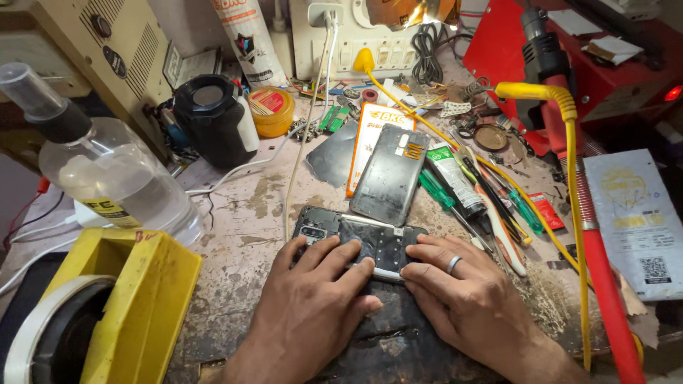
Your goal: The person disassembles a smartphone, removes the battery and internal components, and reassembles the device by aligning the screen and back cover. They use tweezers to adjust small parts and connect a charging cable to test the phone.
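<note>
An opened smartphone [334, 231] lies face down on a dark work mat [398, 334], its back cover off and its inner parts showing. My left hand [313, 299] presses flat on its left half, fingers spread over the board. My right hand [462, 291], with a ring on one finger, presses its right half, and a thin silver part [384, 274] sits between the fingertips of both hands. The removed dark back cover [391, 174] lies just beyond the phone on an orange card [373, 124].
A clear bottle [107, 171] and a yellow tape dispenser [121, 306] stand at the left. A black jar [210, 121], a small yellow tin [272, 110], screwdrivers and tweezers [491, 206], a yellow cable [573, 185], a red station [569, 57] and a printed pouch [637, 220] crowd the bench.
</note>
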